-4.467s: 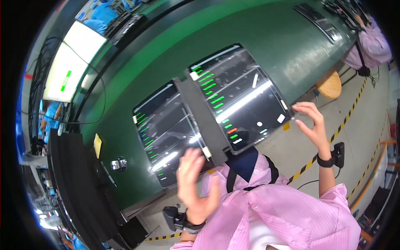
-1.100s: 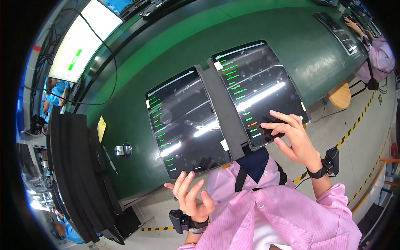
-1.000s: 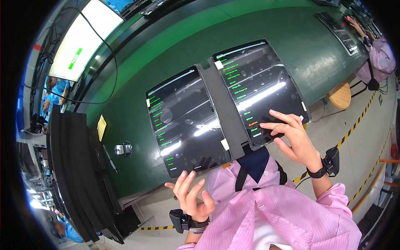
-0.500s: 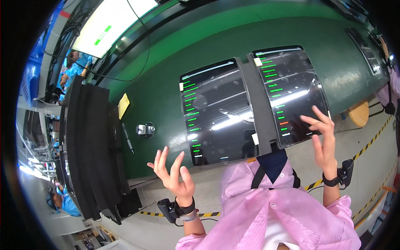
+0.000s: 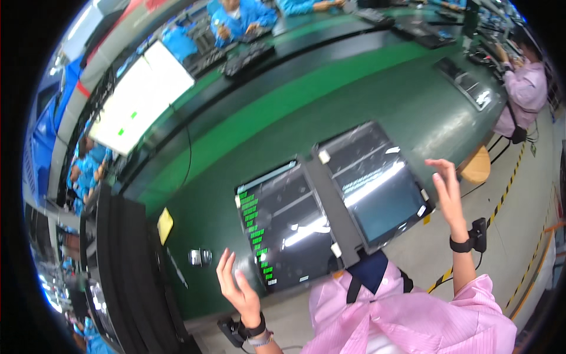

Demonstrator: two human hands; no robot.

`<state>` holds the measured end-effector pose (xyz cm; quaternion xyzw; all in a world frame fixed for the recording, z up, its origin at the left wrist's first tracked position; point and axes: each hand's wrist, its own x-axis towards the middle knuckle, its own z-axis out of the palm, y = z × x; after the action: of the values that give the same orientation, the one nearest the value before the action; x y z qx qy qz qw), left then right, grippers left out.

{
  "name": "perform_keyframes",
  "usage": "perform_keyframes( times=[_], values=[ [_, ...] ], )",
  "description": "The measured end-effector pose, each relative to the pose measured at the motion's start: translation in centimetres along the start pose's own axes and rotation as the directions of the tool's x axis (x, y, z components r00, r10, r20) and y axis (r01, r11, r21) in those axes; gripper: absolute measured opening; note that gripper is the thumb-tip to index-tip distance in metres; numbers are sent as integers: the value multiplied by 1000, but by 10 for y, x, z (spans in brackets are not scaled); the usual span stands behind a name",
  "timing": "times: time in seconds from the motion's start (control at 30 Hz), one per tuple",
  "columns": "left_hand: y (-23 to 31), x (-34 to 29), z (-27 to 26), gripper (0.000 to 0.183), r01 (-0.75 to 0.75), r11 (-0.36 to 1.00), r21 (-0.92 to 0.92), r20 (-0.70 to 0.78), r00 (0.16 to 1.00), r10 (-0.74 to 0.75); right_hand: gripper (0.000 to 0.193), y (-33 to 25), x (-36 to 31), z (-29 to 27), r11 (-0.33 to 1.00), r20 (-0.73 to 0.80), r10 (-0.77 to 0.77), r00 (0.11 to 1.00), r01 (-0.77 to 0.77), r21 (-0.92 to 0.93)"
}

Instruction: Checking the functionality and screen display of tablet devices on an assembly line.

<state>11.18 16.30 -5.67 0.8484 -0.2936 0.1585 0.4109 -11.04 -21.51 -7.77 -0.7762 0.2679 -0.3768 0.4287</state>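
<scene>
Two large black tablets lie side by side at the bench's near edge, with a dark grey strip (image 5: 335,203) between them. Green lines of text run down the left edge of the left tablet (image 5: 292,251). The right tablet (image 5: 386,215) has a plain dark bluish area on its lower screen, with small pale text above. Empty, with its fingers apart, my left hand (image 5: 239,289) hovers beside the left tablet's near left corner. My right hand (image 5: 449,194) is raised just right of the right tablet, off its screen, fingers extended and holding nothing.
On the green bench (image 5: 215,203) to the left are a yellow paper pad (image 5: 165,226), a pen (image 5: 177,268) and a small silver-and-black object (image 5: 200,257). A bright monitor (image 5: 141,97) stands at far left. Co-workers in blue (image 5: 242,20) and pink (image 5: 525,88) sit beyond.
My right hand has lifted away from the right tablet's screen to its right side. That screen's green list has given way to a mostly plain display. The view has shifted, showing more of the far side.
</scene>
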Motion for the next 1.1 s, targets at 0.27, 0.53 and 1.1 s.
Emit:
perform_keyframes(
  times=[0.27,0.53,1.1],
  values=[
    [-14,0,18,40,313,935,-168,201,939,-279,44,25,29,12,934,251,200,947,-262,244],
    [-16,0,33,40,453,746,-489,217,891,-399,52,40,33,32,909,326,204,923,-303,287],
    [-9,22,17,45,354,907,-228,153,933,-325,35,-7,115,74,789,509,-363,780,548,-277]
  ],
)
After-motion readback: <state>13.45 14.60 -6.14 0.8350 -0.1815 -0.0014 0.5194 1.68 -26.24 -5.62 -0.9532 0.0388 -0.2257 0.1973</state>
